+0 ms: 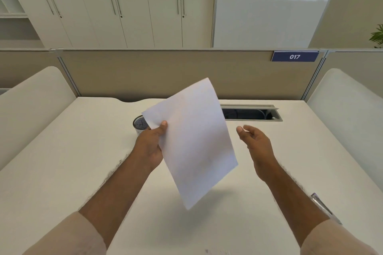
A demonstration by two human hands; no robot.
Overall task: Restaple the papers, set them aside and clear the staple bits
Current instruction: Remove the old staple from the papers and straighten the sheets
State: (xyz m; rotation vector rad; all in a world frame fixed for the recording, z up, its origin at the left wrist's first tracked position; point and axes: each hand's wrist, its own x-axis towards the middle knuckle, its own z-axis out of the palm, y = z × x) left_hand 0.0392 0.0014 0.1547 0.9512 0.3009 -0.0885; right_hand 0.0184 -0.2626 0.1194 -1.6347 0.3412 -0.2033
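My left hand pinches papers by upper-left corner, mid-frame above desk, prob. exposing it for stapling; right hand empty, fingers relaxed.

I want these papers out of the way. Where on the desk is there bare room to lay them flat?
The left half of the desk, between the mesh cup and the left side panel, is bare. Also bare is the middle stretch under the held papers. Tighter: the right near edge, where a stapler lies, and the back right, by the cable slot.
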